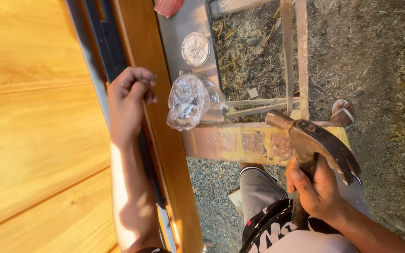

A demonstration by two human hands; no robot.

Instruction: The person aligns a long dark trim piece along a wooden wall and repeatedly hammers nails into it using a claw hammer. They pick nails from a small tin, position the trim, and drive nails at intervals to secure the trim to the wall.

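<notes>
- The claw hammer sat in my right hand, fingers clenched around the handle low down, its rusty head raised above the yellowed, rust-stained metal beam of the stand.
- The hammer's long axis ran from my grip up and away toward the beam, the striking face pointing left toward the door frame, the claw trailing right.
- My left hand rested against the orange-brown wooden frame rail, thumb and forefinger pinched together at its inner edge; whether they held a small nail I could not tell, the thing being too small to make out.
- The pinch lay well to the left of the hammer head, with the rail's width and the beam's near end between them; the right hand was the one on the tool, the left the one on the wood.
- A crumpled clear plastic bag of what looked like small metal pieces lay just beside the rail's outer edge, on the grey metal plate.
- A round tin lid sat farther up that plate, near its far edge.
- Below, grey shorts, a sandalled foot and gravelly ground showed.
</notes>
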